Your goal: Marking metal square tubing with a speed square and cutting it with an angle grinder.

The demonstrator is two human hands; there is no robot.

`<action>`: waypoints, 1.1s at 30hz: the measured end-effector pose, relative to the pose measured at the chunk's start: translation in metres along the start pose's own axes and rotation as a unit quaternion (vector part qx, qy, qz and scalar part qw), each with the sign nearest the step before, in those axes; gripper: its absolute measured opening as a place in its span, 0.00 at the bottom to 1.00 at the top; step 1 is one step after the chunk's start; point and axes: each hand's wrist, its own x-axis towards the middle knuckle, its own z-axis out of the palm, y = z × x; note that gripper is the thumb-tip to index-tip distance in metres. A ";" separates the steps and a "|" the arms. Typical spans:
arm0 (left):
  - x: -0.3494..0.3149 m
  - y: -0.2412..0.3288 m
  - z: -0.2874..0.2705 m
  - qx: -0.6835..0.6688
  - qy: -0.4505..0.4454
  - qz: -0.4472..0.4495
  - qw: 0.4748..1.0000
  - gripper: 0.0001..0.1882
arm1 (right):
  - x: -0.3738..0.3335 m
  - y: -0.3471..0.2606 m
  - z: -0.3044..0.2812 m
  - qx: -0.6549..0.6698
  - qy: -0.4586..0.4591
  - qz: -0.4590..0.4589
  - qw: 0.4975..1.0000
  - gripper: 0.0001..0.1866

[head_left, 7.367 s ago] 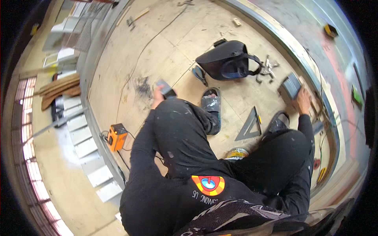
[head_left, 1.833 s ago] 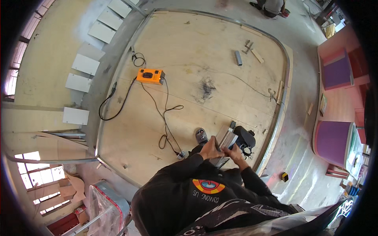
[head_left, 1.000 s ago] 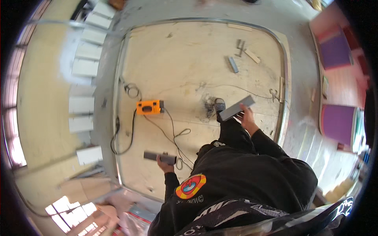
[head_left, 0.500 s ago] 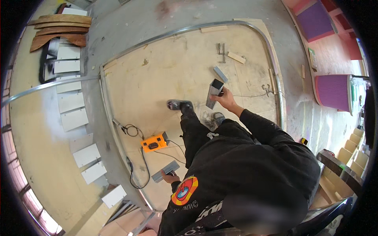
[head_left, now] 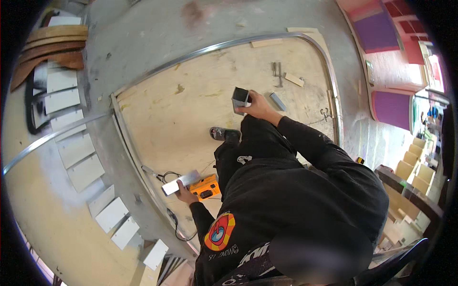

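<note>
Out over the plywood sheet [head_left: 191, 86], my right hand [head_left: 261, 107] is closed round a short grey square metal tube [head_left: 239, 106], its dark open end facing up. To the left, my left hand [head_left: 185, 193] grips a second grey square metal tube [head_left: 182, 182] that lies aslant, one side shining. That piece hangs in front of part of an orange box-shaped machine [head_left: 206, 187] with black cables. Another small grey metal piece [head_left: 277, 101] rests on the plywood just right of my right hand.
A bent metal rail [head_left: 224, 45] borders the plywood. Clamps [head_left: 277, 75] and a wooden block [head_left: 294, 79] lie at the far right. White panels [head_left: 86, 172] and curved brown wooden pieces [head_left: 55, 47] line the left. Purple and pink furniture [head_left: 392, 109] stands at right.
My body has stepped forward and left. The right hand's tube has moved left and now stands more upright; my left hand has raised its tube in front of the orange machine.
</note>
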 end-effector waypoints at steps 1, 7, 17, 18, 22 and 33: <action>0.008 0.017 0.014 -0.008 0.007 0.031 0.999 0.28 | 0.023 -0.012 0.008 0.015 0.000 -0.036 0.999 0.33; 0.017 0.060 0.037 -0.017 0.060 0.033 0.997 0.23 | 0.144 -0.074 0.071 0.052 -0.060 -0.096 0.992 0.28; -0.087 0.041 0.076 0.031 0.395 -0.253 0.883 0.32 | 0.383 -0.006 0.251 -0.049 -0.127 -0.062 0.989 0.28; -0.101 0.047 0.091 0.016 0.380 -0.292 0.877 0.34 | 0.396 0.002 0.267 -0.055 -0.147 -0.055 0.986 0.28; -0.116 0.068 0.161 0.025 0.370 -0.358 0.857 0.35 | 0.469 0.023 0.332 -0.054 -0.193 -0.046 0.979 0.29; -0.112 0.089 0.272 -0.022 0.346 -0.388 0.854 0.33 | 0.587 0.101 0.427 -0.145 -0.178 -0.139 0.963 0.32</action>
